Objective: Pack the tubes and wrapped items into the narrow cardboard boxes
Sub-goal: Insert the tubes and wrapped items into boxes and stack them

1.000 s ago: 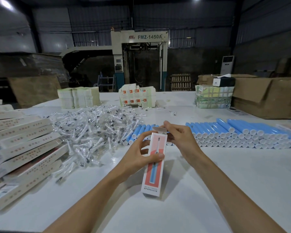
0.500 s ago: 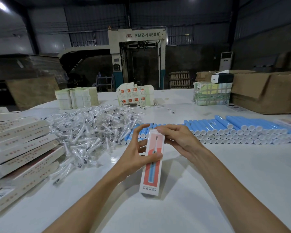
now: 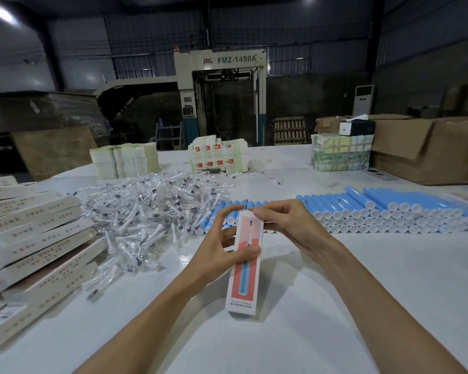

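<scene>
Above the white desk (image 3: 335,279), left hand (image 3: 216,255) grips a narrow toothbrush box (image 3: 245,276); right hand (image 3: 289,225) pinches its top end.

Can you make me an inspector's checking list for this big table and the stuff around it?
Surface: white table, wide and smooth.
Job's things: one narrow box in the hands; blue tubes stacked in rows on the right; wrapped items in a loose heap; closed boxes piled at the left.
Clutter: flat carton stacks, a taped bundle and a brown carton on the far side.
Hands: left hand grips the box's middle; right hand pinches its top end.
Cables: nothing seen.
Surroundings: dim warehouse, machine marked FMZ-1450A, pallet, white standing unit.
</scene>
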`<state>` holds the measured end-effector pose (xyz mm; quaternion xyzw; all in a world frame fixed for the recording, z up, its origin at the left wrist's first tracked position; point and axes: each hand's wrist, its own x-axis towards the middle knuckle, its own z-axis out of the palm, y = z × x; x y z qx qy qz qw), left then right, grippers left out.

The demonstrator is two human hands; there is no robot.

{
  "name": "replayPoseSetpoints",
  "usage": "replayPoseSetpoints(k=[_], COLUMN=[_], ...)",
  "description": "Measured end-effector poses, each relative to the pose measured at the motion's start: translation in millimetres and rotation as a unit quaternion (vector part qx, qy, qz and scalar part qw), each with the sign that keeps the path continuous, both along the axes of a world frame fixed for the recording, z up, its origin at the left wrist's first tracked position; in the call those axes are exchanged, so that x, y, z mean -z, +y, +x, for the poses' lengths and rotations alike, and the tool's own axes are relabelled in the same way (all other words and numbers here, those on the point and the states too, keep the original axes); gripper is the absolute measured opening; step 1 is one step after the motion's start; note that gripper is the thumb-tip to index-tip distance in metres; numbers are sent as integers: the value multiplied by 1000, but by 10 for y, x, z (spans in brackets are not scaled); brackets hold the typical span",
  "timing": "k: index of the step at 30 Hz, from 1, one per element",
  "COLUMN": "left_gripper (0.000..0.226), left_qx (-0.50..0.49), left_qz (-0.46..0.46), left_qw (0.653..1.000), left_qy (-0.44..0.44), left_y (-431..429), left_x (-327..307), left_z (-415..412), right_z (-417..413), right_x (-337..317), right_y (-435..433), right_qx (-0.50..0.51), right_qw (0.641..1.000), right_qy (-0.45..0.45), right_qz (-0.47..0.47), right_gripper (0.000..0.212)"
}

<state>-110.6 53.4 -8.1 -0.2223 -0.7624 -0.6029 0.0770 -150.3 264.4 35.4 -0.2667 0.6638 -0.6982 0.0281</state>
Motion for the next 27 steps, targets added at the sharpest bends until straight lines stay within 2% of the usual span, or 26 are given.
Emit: replayPoseSetpoints(k=[5,11,16,20,24,27], left_gripper=[85,87,80,68,68,70], left_qx=[15,20,-13,-89,-161,-178], left_qz=[22,23,43,87,126,158], left_qw=[1000,999,999,992,979,971], left_qy=[9,8,-3,-2,-1,4], left_y=[-20,-31,10,10,-64,-65], left_x=[19,80,125,141,153,170], left_z=[-25,-80,-104,-132,-177,-173], right_z=[7,-14,-101,-99,109,259], right_x=[29,79,241,312,351,461], right_y=[-45,-70,-209,-307,-395,-408], right_qx=[40,58,114,183,153,134], right_qw=[997,993,990,972,963,920], right_qy=[57,105,78,91,90,142], right_qz=[29,15,19,115,204,340], right_gripper=[11,8,12,38,54,82])
